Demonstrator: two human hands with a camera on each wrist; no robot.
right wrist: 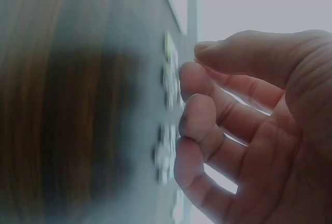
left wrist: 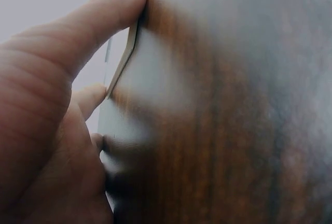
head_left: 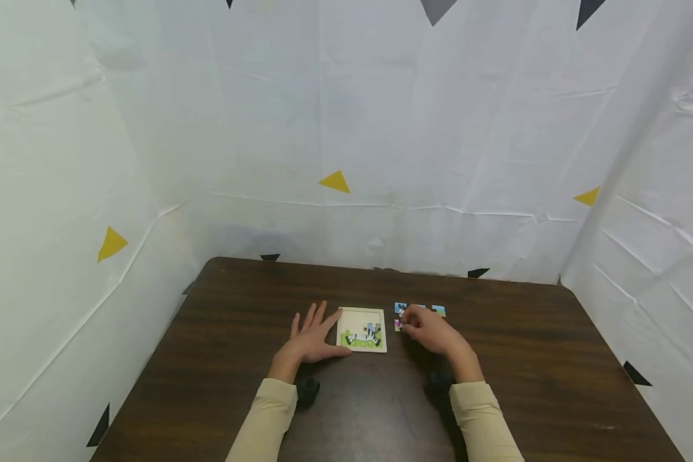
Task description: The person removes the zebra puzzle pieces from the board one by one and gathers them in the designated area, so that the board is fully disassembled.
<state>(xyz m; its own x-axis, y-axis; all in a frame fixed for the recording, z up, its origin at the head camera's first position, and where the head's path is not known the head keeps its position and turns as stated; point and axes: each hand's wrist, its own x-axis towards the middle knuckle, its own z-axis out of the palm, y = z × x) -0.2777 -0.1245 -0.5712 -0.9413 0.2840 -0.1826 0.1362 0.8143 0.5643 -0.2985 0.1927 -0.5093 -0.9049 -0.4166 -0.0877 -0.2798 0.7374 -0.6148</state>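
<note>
A square wooden jigsaw tray (head_left: 353, 319) lies flat on the table; its lower part shows a zebra on grass, its upper part bare wood. My left hand (head_left: 313, 343) spreads at its left side. The thumb touches the tray's near edge and the index finger its far left corner. To the tray's right lie several loose jigsaw pieces (head_left: 438, 310), partly covered by my right hand (head_left: 433, 329). That hand hovers over them with loosely bent fingers. In the right wrist view, the thumb (right wrist: 223, 53) is close to the fingertips, and nothing shows between them; the pieces (right wrist: 170, 79) are blurred.
The dark wooden table (head_left: 531, 359) has rounded far corners. White sheeting (head_left: 381, 128) with black, grey and yellow triangles hangs behind it and at both sides. Dark wrist cameras (head_left: 308, 393) sit below both hands.
</note>
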